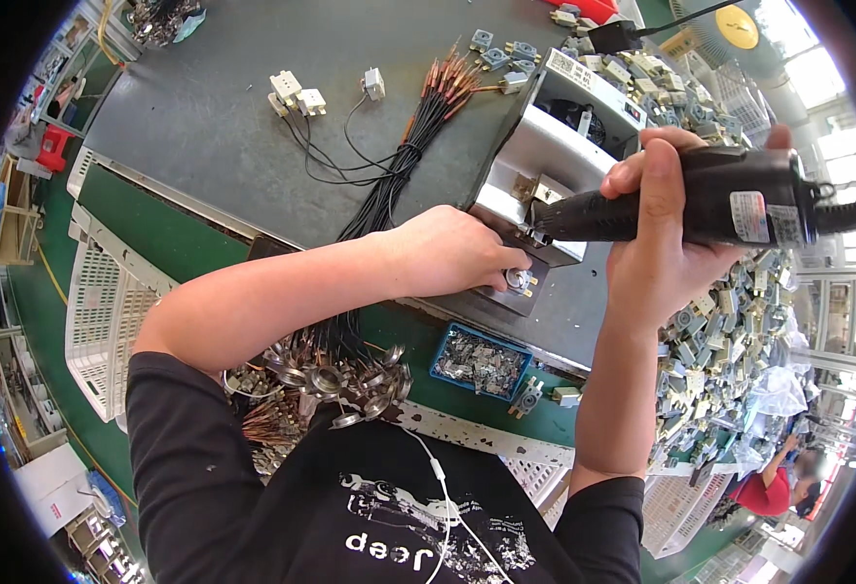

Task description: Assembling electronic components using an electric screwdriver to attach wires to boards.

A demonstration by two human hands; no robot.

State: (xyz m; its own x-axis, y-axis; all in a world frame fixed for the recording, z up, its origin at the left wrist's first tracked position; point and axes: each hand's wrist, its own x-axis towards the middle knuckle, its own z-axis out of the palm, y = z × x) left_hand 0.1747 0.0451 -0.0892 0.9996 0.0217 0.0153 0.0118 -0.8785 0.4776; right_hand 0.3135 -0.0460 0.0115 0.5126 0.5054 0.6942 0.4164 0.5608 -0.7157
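My right hand [654, 209] is wrapped round a thick black electric screwdriver [730, 200], held nearly level. Its tip points left, up against a silver metal machine [516, 161] that has a small cream block [551, 192] in it. In front of the machine, my left hand [452, 251] has thumb and fingers closed on a small pale part with metal prongs [520, 280]. That part rests at a dark metal plate [527, 298]; the fingers partly hide it. A tied bundle of black wires [396, 175] passes behind and under my left forearm.
Cream and grey connector blocks [706, 341] are heaped along the right. A blue tray [482, 362] of small metal pieces stands at the table's near edge. Metal rings [326, 380] lie near my body. Wired cream blocks [297, 94] lie far left. A person in red [767, 492] is behind right.
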